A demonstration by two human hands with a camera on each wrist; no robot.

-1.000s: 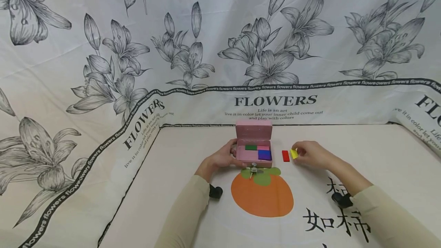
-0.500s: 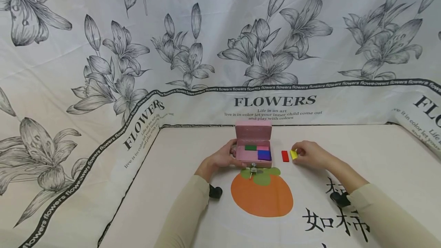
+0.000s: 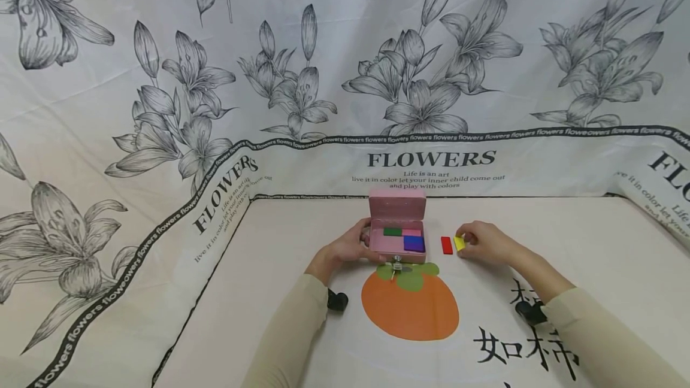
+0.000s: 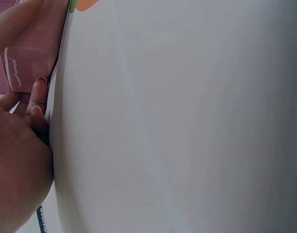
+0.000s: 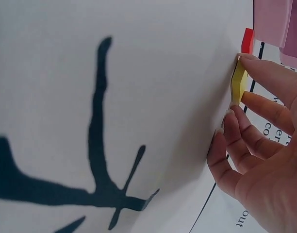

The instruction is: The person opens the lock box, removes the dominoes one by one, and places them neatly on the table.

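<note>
Near the far edge of the bench (image 3: 259, 292), the left hand (image 3: 347, 243) grips with its fingers the left side of the open pink box (image 3: 387, 245) holding a green block (image 3: 393, 231), pink block (image 3: 412, 232) and blue block (image 3: 414, 243), while the right hand (image 3: 487, 242) pinches the yellow block (image 3: 459, 243) just right of the red block (image 3: 447, 245).

Plain, long cream sleeves (image 3: 288, 331) — with a small, rounded black device (image 3: 338, 301) at each cuff (image 3: 314, 290)
</note>
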